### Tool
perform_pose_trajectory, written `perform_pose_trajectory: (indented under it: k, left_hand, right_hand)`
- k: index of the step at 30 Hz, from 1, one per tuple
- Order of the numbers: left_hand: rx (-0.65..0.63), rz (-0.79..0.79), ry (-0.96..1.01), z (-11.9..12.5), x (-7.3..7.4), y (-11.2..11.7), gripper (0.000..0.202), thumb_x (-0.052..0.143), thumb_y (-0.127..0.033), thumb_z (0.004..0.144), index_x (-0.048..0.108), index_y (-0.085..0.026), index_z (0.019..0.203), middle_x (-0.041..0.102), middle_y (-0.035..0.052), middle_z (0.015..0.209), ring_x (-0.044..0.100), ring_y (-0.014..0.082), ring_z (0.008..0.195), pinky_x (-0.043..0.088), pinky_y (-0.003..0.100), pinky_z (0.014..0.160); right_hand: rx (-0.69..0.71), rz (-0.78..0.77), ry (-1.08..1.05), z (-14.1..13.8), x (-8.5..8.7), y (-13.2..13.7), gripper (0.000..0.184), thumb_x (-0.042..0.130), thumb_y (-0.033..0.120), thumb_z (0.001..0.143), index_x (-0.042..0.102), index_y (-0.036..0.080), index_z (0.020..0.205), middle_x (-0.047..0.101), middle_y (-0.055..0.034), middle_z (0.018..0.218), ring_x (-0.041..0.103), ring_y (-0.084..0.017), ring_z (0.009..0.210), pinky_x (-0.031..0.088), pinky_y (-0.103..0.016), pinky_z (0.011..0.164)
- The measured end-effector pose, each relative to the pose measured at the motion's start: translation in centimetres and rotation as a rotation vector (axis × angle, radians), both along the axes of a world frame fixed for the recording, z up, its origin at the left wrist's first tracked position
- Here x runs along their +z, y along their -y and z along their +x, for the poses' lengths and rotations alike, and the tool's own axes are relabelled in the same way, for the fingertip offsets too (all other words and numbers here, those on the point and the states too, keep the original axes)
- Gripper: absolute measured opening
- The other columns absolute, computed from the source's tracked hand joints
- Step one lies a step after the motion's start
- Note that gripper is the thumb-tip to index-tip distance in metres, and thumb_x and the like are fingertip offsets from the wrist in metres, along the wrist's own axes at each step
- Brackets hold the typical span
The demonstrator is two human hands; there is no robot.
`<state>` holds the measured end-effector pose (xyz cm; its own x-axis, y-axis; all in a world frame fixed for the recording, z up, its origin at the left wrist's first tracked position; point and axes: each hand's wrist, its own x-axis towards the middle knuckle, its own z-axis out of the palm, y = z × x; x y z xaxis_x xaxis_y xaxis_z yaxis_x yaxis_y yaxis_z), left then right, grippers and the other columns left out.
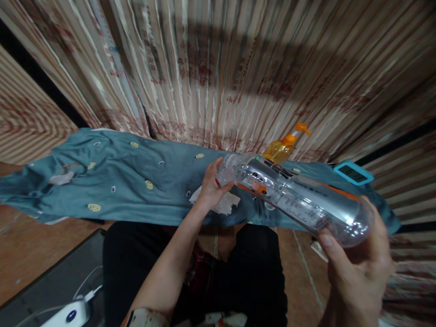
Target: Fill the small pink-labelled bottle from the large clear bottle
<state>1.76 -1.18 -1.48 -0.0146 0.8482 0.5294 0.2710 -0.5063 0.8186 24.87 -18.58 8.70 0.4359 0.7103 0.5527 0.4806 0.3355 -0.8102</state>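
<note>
Hard to see the mouth of the clear plastic bottle [293,191], largely covered by the fingers of the left hand [211,190]; impossible to tell whether capped. Too blurred to read the print on the silvery label [334,202] with any certainty. Difficult also to follow the whole right hand [363,261], with fingers curled partly out of sight behind the base and wrist cut off at the lower edge. Partly hidden by the left hand, as for the crumpled white tissue [226,204]; by the bottle, as for the lower part of the yellow pump bottle [279,150]. Cut off at the lower left, as for the white device [73,313]. Held aslant above the worktop [119,181] under its teal cloth, neck toward the left hand, base toward the right. Grasped between thumb and fingers at the neck; cupped around the base at the other end, thumb on the near side.
</note>
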Motion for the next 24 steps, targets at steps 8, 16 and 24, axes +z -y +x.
perform_pose_trajectory:
  k: [8, 16, 24]
  left_hand:
    - [0.018, 0.002, -0.002, 0.11, 0.02, 0.06, 0.079, 0.085, -0.025, 0.071, 0.051, -0.022, 0.142, 0.059, 0.0142, 0.144, 0.057, 0.0322, 0.134, 0.041, 0.053, 0.118]
    - [0.011, 0.007, -0.002, 0.07, 0.03, 0.0, 0.079, 0.085, -0.023, 0.071, 0.052, -0.022, 0.142, 0.06, 0.0143, 0.143, 0.057, 0.0321, 0.134, 0.042, 0.052, 0.118]
    - [0.008, -0.011, -0.006, 0.05, 0.22, 0.08, 0.079, 0.085, -0.025, 0.071, 0.051, -0.023, 0.143, 0.06, 0.0137, 0.143, 0.057, 0.0319, 0.134, 0.041, 0.053, 0.118]
  right_hand:
    - [0.007, -0.01, 0.011, 0.3, -0.14, 0.09, 0.083, 0.086, 0.029, 0.077, 0.05, 0.031, 0.151, 0.05, -0.0047, 0.156, 0.041, -0.039, 0.148, 0.019, -0.071, 0.123]
    - [0.015, 0.004, 0.01, 0.21, 0.02, 0.05, 0.081, 0.087, 0.029, 0.076, 0.052, 0.031, 0.15, 0.05, -0.0046, 0.156, 0.042, -0.039, 0.148, 0.02, -0.071, 0.122]
    - [0.011, 0.015, -0.006, -0.01, 0.27, -0.01, 0.082, 0.088, 0.028, 0.075, 0.053, 0.029, 0.149, 0.052, -0.0048, 0.154, 0.043, -0.037, 0.146, 0.019, -0.068, 0.124]
